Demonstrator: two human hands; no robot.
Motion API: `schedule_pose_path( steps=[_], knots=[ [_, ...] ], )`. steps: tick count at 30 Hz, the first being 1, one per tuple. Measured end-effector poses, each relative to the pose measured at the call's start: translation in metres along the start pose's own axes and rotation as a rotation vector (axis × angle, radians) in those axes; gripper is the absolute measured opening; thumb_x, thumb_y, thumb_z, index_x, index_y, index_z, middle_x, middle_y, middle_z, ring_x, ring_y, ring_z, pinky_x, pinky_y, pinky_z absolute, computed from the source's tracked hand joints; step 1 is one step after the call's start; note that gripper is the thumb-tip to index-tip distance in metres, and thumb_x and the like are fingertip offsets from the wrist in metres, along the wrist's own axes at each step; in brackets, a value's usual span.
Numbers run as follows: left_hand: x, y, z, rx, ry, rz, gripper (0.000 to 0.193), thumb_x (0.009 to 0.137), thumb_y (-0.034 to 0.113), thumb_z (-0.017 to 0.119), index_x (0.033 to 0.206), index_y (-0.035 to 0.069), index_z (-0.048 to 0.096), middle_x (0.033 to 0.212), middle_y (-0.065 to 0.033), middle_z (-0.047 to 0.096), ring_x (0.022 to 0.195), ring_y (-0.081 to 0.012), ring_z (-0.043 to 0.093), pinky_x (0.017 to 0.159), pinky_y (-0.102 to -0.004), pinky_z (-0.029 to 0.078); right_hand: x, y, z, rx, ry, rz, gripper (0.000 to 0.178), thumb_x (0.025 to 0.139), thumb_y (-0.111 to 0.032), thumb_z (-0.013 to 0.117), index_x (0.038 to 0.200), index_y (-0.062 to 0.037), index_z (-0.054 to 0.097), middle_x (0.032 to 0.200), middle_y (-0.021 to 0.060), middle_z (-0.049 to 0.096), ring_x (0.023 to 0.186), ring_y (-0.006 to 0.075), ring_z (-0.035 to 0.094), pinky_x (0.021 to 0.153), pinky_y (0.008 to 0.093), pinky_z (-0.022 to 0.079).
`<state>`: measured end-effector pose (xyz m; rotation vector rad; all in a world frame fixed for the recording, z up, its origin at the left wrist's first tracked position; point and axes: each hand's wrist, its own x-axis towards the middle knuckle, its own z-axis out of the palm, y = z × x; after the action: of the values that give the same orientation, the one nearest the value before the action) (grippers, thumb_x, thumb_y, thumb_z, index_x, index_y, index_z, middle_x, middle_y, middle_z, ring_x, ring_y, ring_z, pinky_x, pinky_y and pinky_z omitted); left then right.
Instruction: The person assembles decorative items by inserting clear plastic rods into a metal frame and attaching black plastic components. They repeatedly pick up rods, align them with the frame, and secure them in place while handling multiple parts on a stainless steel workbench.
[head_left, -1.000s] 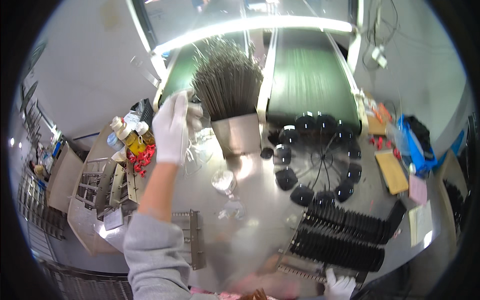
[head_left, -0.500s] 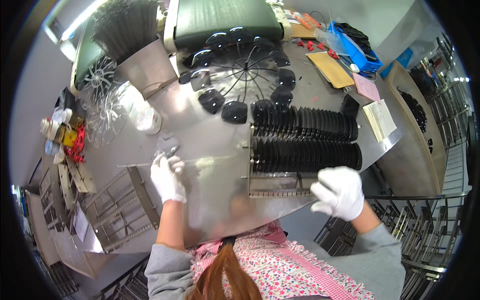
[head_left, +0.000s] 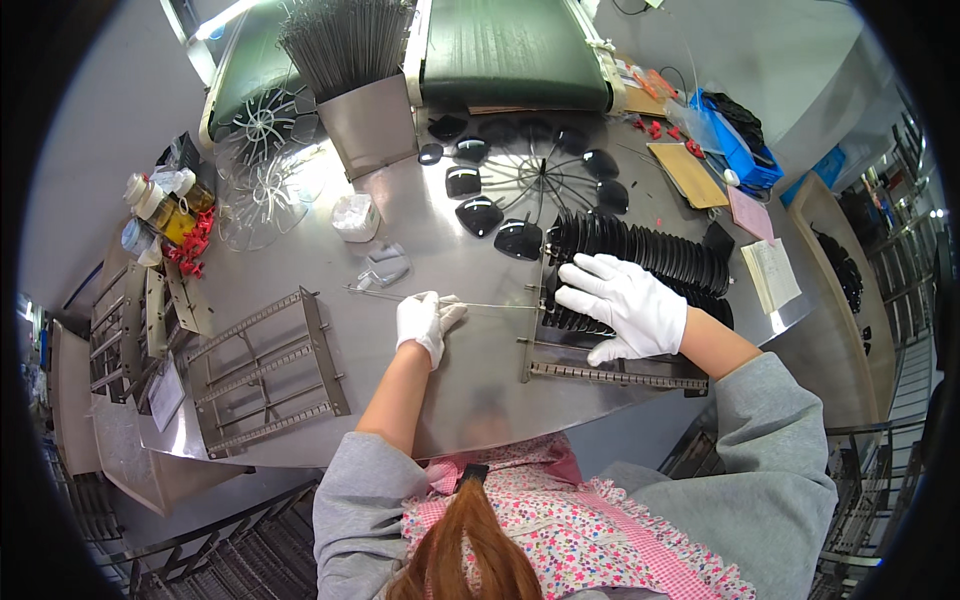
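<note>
Between the closed fingers of my left hand (head_left: 425, 325), in a white glove, is a thin metal rod (head_left: 500, 306). Its right end reaches the side of a metal rack (head_left: 620, 378). Two rows of dark lenses (head_left: 655, 245) stand on edge in that rack, packed side by side. My gloved right hand (head_left: 625, 305) lies over the near row with fingers spread, covering part of it; whether it presses on the lenses is hidden. Behind the rack, a wheel of thin arms (head_left: 542, 172) carries dark lenses around it.
Left of my left hand lies a bare metal rack (head_left: 300, 353). Farther back are small grey pieces (head_left: 385, 268), a white tub (head_left: 355, 217) and a metal box (head_left: 372, 125) full of thin rods. A blue bin (head_left: 738, 150), an envelope (head_left: 690, 175) and a notebook (head_left: 770, 275) sit at right.
My left hand has moved right with the rod, bringing its end to the rack. My right hand has moved from the rack's near right corner onto the lenses, fingers now spread. The view has shifted.
</note>
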<state>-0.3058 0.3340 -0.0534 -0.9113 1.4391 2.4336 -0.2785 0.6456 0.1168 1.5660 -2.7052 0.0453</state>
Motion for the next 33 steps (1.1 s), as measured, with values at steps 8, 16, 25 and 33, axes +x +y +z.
schedule_pose_path(
  steps=[8,16,25,33],
  knots=[
    [-0.023,-0.013,0.03,0.004,-0.016,0.17,0.009,0.102,0.011,0.062,0.106,0.006,0.055,0.091,-0.0093,0.068,0.073,-0.0195,0.069,0.062,-0.0372,0.061,-0.002,0.002,0.012,-0.046,0.094,-0.011,0.088,0.077,-0.059,0.075,0.143,-0.0059,0.053,0.149,0.0193,0.049,0.136,0.0393,0.048,0.114,0.0495,0.04],
    [-0.047,-0.046,0.071,0.075,-0.21,-0.035,0.03,0.096,0.023,0.074,0.108,-0.001,0.061,0.091,-0.0109,0.068,0.071,-0.0175,0.066,0.06,-0.0279,0.055,-0.011,0.005,0.012,0.073,0.175,-0.028,0.085,0.078,-0.058,0.075,0.144,-0.0084,0.055,0.147,0.0193,0.05,0.135,0.0403,0.048,0.108,0.0496,0.044],
    [-0.03,0.011,0.031,0.195,0.096,0.437,0.013,0.099,0.015,0.069,0.097,0.002,0.067,0.078,-0.0075,0.065,0.059,-0.0129,0.059,0.05,-0.0251,0.05,-0.079,0.018,0.005,0.036,0.164,0.0,0.085,0.073,-0.053,0.081,0.142,-0.0097,0.054,0.144,0.0164,0.051,0.132,0.0392,0.049,0.104,0.0487,0.045],
    [-0.061,-0.032,0.065,0.561,-0.345,0.133,0.052,0.095,0.015,0.067,0.143,0.0,0.055,0.111,-0.0031,0.066,0.095,-0.01,0.06,0.083,-0.0289,0.05,-0.117,0.055,-0.01,-0.104,0.541,0.406,0.069,0.089,-0.054,0.063,0.14,-0.0087,0.054,0.136,0.0161,0.057,0.121,0.0334,0.058,0.096,0.0437,0.05]
  ],
)
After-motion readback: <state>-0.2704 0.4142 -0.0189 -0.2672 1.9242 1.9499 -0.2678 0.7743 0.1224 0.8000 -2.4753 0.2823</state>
